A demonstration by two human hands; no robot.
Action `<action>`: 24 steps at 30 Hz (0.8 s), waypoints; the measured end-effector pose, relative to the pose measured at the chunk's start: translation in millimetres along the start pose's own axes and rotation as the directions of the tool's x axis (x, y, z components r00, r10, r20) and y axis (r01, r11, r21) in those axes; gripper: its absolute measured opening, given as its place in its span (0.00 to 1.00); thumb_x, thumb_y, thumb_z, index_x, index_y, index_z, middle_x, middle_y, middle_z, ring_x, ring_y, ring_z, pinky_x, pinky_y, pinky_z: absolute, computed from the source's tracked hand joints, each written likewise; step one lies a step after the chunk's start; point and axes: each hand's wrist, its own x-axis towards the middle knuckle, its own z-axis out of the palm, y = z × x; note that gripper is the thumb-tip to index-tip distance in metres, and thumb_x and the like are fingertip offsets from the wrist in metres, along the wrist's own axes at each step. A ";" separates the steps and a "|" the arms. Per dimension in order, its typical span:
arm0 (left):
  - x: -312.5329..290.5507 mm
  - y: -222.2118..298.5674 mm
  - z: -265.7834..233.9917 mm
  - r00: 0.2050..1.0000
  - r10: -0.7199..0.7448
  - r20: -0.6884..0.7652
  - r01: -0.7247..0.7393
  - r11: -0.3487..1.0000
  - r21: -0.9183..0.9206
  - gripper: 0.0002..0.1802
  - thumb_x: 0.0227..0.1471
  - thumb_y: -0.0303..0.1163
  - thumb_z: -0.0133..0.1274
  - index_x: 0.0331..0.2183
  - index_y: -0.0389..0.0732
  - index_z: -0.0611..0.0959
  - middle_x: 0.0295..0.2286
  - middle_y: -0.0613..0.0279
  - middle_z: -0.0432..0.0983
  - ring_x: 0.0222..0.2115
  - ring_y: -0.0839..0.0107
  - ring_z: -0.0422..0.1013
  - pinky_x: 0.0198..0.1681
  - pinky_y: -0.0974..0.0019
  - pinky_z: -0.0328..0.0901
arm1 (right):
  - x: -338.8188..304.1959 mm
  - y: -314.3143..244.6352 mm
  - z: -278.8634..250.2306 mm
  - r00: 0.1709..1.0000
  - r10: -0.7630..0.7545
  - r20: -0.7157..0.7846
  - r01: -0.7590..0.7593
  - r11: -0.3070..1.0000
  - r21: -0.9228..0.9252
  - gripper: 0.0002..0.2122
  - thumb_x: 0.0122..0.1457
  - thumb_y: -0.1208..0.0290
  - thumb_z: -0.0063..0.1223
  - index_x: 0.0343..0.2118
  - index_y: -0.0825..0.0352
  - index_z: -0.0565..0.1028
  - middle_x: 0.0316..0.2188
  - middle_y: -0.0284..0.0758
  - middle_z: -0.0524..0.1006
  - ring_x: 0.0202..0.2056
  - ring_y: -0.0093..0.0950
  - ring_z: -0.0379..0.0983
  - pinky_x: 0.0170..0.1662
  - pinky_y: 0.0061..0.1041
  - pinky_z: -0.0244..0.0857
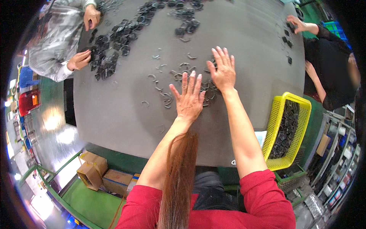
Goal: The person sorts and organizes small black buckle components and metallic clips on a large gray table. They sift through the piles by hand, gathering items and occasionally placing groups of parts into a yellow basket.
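Observation:
My left hand [189,100] lies flat over the grey table [114,126], its fingers spread. To its right and a little farther off, my right hand [223,72] is also stretched out, palm down. Small dark curved pieces [208,98] lie scattered between and around both hands, some partly hidden beneath the fingers. More thin curved pieces [155,82] are strewn to the left of my left hand. Neither hand grips anything that I can see. What lies under the palms is hidden.
Heaps of black pieces [110,49] cover the far left, where a person in a patterned sleeve [57,49] handles them. Another person in black [331,65] works at the far right. A yellow basket [270,147] of dark pieces stands by the right edge; cardboard boxes [117,178] sit lower left.

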 end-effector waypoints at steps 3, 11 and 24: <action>-36.6 -41.7 -29.9 0.997 -0.071 -0.023 0.071 0.997 -0.008 0.33 0.52 0.42 0.45 0.57 0.44 0.56 0.60 0.59 0.45 0.62 0.60 0.33 0.55 0.39 0.13 | 22.5 -62.8 37.8 0.987 -0.157 0.017 0.154 0.983 0.101 0.24 0.56 0.50 0.43 0.53 0.56 0.65 0.56 0.30 0.62 0.60 0.30 0.51 0.62 0.39 0.41; -153.0 -120.8 -57.6 0.867 -0.489 -0.096 0.488 0.872 -0.038 0.35 0.55 0.44 0.41 0.58 0.38 0.52 0.59 0.47 0.41 0.61 0.48 0.32 0.57 0.37 0.24 | 9.8 -186.1 71.4 0.862 -0.481 0.160 0.384 0.825 0.415 0.21 0.56 0.53 0.44 0.52 0.53 0.66 0.56 0.30 0.62 0.61 0.29 0.50 0.62 0.39 0.40; -50.6 -247.2 -80.0 0.919 -0.332 -0.215 0.309 0.942 -0.132 0.31 0.55 0.38 0.42 0.57 0.39 0.56 0.57 0.49 0.51 0.59 0.49 0.42 0.59 0.45 0.38 | -82.6 -137.1 27.0 0.983 0.181 0.029 -0.174 0.971 -0.166 0.22 0.59 0.57 0.41 0.56 0.53 0.61 0.60 0.29 0.56 0.63 0.31 0.44 0.62 0.42 0.33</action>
